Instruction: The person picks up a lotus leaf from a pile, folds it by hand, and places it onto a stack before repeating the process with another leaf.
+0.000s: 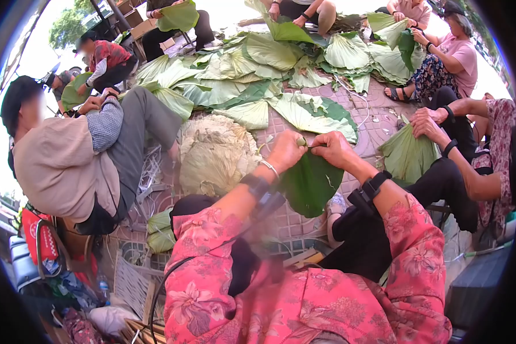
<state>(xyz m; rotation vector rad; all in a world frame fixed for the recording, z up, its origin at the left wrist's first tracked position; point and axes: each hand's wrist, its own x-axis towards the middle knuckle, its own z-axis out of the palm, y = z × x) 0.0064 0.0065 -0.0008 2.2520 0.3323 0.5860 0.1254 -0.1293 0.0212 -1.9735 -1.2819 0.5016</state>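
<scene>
A dark green lotus leaf hangs in front of my knees, gathered at its top edge. My left hand is closed around the gathered top, where a pale green bit shows at the thumb. Close beside it, my right hand pinches the same gathered part with its fingertips. Whether a tie or strip lies between the fingers is too small to make out. To the left of the leaf sits a pale, dried bundle of leaves.
A wide pile of lotus leaves covers the paving ahead. Several people sit around it handling leaves; the person at right holds a folded leaf. A white cord lies on the tiles. A woven basket stands at lower left.
</scene>
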